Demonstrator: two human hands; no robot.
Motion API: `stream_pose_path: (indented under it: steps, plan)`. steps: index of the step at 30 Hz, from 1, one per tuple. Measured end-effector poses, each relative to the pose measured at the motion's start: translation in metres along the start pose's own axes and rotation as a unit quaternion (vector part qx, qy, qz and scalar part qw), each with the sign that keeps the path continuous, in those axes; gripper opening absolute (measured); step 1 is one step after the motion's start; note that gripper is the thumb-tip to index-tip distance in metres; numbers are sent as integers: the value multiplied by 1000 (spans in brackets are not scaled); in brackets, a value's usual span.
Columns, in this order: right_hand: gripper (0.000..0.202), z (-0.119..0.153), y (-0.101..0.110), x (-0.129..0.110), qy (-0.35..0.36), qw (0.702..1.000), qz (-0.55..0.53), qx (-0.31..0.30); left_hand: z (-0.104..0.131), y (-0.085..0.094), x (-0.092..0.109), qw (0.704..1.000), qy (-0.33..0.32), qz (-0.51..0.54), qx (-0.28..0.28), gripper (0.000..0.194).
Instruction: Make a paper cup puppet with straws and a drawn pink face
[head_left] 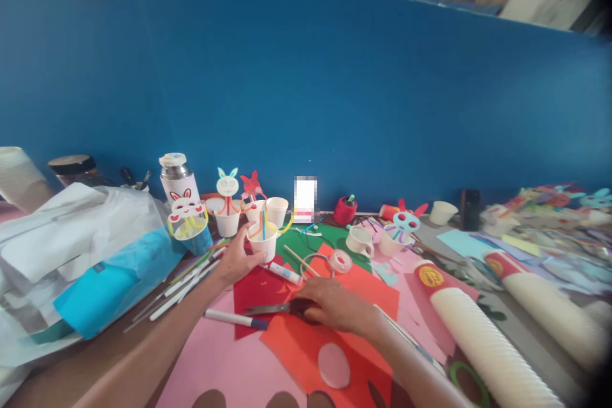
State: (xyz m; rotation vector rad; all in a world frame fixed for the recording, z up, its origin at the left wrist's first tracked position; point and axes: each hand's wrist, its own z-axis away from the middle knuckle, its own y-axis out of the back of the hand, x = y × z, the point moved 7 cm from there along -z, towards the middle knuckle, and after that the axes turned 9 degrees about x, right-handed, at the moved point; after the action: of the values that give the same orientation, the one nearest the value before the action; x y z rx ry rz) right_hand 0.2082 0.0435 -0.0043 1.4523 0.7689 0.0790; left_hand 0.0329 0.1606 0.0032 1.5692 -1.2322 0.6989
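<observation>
My left hand (240, 256) is closed around a white paper cup (264, 248) with yellow, orange and blue strips standing in it. Black-handled scissors (270, 309) lie under my right hand (325, 299), whose fingers are wrapped over the handles; the blades point left above red paper (246, 280). Just behind the blades is a white glue tube or marker (285, 273). A white marker with a dark blue cap (234, 319) rests in front of the scissors. Orange paper (358, 293) and a pink oval (334, 365) lie near my right forearm.
Rabbit-faced cups (227, 220) and a thermos (178, 182) stand at the back left. Plastic-wrapped sheets (109, 268) cover the left side. A tape roll (341, 261) sits centrally. Stacked cups (482, 338) lie on the right, before a blue partition (306, 76).
</observation>
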Motion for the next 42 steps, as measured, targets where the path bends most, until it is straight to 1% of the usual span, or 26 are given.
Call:
stream_pose_path:
  steps: [2, 5, 8, 12, 14, 19, 23, 26, 30, 33, 35, 37, 40, 42]
  plan:
    - [38, 2, 3, 1, -1, 1000, -28, -9, -3, -6, 0, 1000, 4, -9, -2, 68]
    - [38, 4, 3, 2, 0, 999, -41, -19, -7, -17, 0, 1000, 2, -12, -8, 68]
    - [30, 4, 2, 2, -8, 1000, -18, -19, -9, -27, -3, 1000, -6, -14, -17, 67]
    - [23, 4, 2, 1, -19, 999, 19, -18, -9, -34, -10, 999, -13, -18, -24, 66]
    - [23, 4, 2, 2, -22, 999, 44, -11, -8, -36, -12, 999, -18, -20, -28, 64]
    - [24, 1, -3, 10, -17, 987, 156, 26, -6, -34, -16, 999, -26, -23, -24, 64]
    - [14, -2, -9, 16, -8, 988, 151, 19, -7, -32, -19, 999, -24, -24, -18, 66]
    - [13, -3, -7, 17, -2, 990, 137, 19, -7, -30, -19, 1000, -18, -21, -12, 73]
    - [16, -3, -3, 16, -1, 991, 135, 26, -9, -25, -18, 1000, -3, -4, 0, 82]
    - [16, -2, 3, 14, 10, 991, 119, 57, -14, -15, -15, 999, 10, 39, 12, 74]
    - [18, -3, 8, 14, 23, 991, 94, 95, -20, -6, -14, 997, 25, 70, 29, 63]
    - [21, -3, 14, 18, 27, 987, 57, 150, -27, 7, -14, 994, 36, 83, 54, 52]
    - [24, -3, 20, 29, 14, 972, 13, 235, -34, 28, -15, 989, 43, 95, 105, 45]
    - [24, -3, 20, 35, 8, 962, 1, 273, -35, 39, -18, 986, 43, 94, 134, 40]
